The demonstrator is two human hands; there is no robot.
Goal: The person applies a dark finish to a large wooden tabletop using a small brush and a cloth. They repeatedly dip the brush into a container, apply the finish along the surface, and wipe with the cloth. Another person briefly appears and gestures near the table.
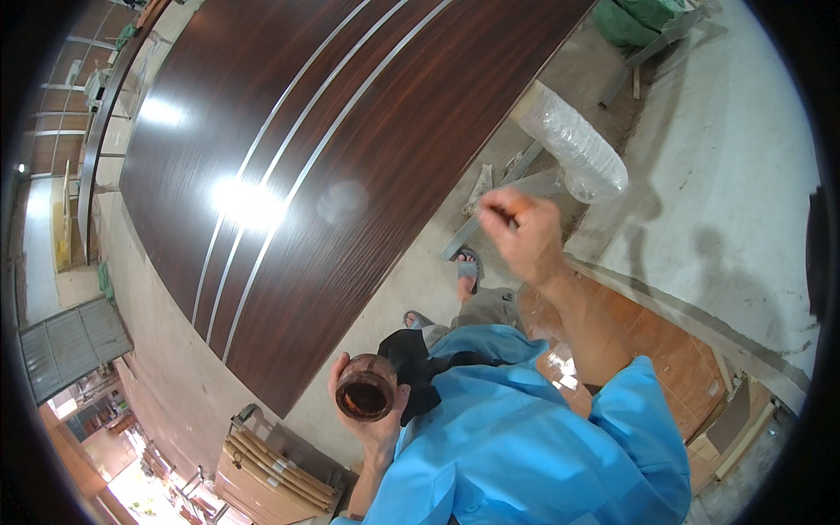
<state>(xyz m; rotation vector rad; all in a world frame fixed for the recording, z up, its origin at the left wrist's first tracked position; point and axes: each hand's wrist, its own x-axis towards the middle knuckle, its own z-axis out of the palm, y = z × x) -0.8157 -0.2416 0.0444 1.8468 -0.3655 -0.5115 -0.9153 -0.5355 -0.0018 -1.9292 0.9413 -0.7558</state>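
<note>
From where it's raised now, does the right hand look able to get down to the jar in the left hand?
Probably yes. The right hand is lifted, pinching something small; the open-topped jar sits in the left hand near the chest, with only open air between them.

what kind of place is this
Probably a door or furniture workshop: a large glossy dark wood-grain panel with inlaid silver strips lies flat, more tan wooden boards are stacked nearby, and a clear plastic-wrapped roll rests on the rough concrete floor.

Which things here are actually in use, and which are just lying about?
In use: cup in the left hand; small dark thing pinched in the right hand; dark wood panel.
Lying about: plastic roll, green sacks, stacked slats.
</note>
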